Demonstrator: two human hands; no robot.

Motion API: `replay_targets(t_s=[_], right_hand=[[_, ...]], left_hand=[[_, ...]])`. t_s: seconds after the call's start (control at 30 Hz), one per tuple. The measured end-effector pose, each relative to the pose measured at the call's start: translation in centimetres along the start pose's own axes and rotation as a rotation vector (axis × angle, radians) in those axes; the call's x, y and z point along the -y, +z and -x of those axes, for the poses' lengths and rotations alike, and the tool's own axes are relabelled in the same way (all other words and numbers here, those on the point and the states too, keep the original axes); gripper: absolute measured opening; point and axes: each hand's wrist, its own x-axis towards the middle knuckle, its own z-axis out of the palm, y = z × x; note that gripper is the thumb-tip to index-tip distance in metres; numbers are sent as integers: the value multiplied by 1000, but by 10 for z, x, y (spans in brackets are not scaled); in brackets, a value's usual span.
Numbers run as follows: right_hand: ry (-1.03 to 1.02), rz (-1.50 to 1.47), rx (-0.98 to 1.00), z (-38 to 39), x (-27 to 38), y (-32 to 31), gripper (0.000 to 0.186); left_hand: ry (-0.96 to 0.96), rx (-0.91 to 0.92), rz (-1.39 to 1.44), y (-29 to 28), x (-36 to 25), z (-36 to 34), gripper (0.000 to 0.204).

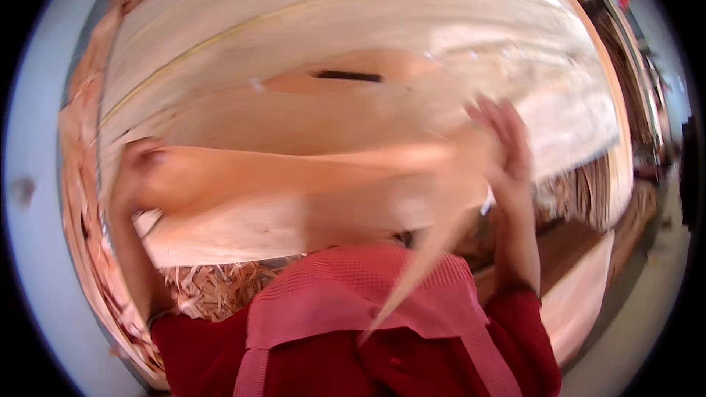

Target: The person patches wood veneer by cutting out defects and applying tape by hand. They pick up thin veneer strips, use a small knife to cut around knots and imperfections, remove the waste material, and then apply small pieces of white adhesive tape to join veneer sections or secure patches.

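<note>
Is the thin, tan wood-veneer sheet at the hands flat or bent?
Bent. The tan veneer sheet sags between the left hand and right hand; blur hides its right end's exact shape.

Bare L hand [135,174], bare R hand [507,140]: motion-blurred; R-hand grip on thin orange-tan wood-veneer sheet [294,175] unclear. Sheet: blurred, esp. outline nr. R hand. Short black bar-shaped obj. [347,76]: type unclear. Dark-red short-sleeved shirt [202,356]: cut off, lower edge.
</note>
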Motion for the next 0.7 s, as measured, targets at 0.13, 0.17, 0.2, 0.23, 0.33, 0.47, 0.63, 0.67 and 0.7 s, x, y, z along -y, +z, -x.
replay_targets(t_s=[0.13,0.17,0.2,0.23,0.33,0.47,0.63,0.67,0.7], right_hand=[[428,556,-305,0,-87,-51,34],[568,686,-327,17,-107,-75,26],[577,843,-265,39,-134,-97,24],[589,1002,-196,59,-155,-113,22],[808,1168,-84,111,-150,-137,22],[543,1179,45,125,-156,-119,19],[805,1201,-70,117,-160,-102,21],[859,1240,-65,117,-162,-105,23],[910,1277,-61,116,-163,-108,25]], left_hand=[[-84,-81,-311,-143,131,-13,10],[-106,-174,-381,-172,171,-9,11],[-70,-273,-405,-206,193,3,14],[-35,-368,-425,-225,202,11,17],[32,-368,-399,-159,148,-24,24],[-65,-1440,-1276,-98,111,-48,35],[746,-500,-486,227,137,-59,49],[849,-318,-394,289,112,-49,53],[951,-158,-343,339,75,-37,58]])
